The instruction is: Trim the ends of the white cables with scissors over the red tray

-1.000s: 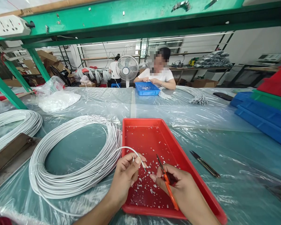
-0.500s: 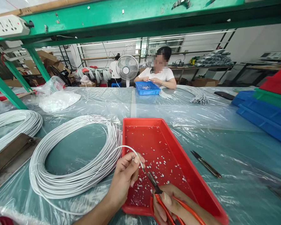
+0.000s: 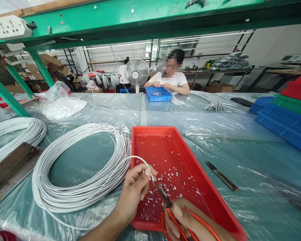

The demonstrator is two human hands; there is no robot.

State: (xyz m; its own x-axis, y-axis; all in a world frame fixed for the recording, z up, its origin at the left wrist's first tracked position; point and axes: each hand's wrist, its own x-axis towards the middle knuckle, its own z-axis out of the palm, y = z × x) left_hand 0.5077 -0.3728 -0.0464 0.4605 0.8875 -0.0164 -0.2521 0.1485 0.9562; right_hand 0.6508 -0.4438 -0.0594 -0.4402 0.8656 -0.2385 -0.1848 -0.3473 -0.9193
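Over the red tray (image 3: 203,174), my left hand (image 3: 137,184) pinches a white cable (image 3: 140,159) close to its end. The cable arches back to a large coil of white cable (image 3: 65,197) on the left. My right hand (image 3: 183,217) is wrapped round the orange handles of a pair of cutting pliers (image 3: 167,199). Their dark jaws meet the cable's tip, where a bit of green shows; whether the jaws are fully closed is too small to tell. Small silvery and white scraps lie scattered across the tray floor.
Tweezers (image 3: 222,175) lie right of the tray. A second cable coil (image 3: 27,130) and a metal block (image 3: 10,164) sit at left. Blue, green and red trays (image 3: 286,117) are stacked at right. Across the table a co-worker (image 3: 174,80) handles something over a blue tray (image 3: 159,98).
The plier jaws sit very slightly closer to the cable tip. Both hands keep nearly the same place; the whole view has shifted a few pixels.
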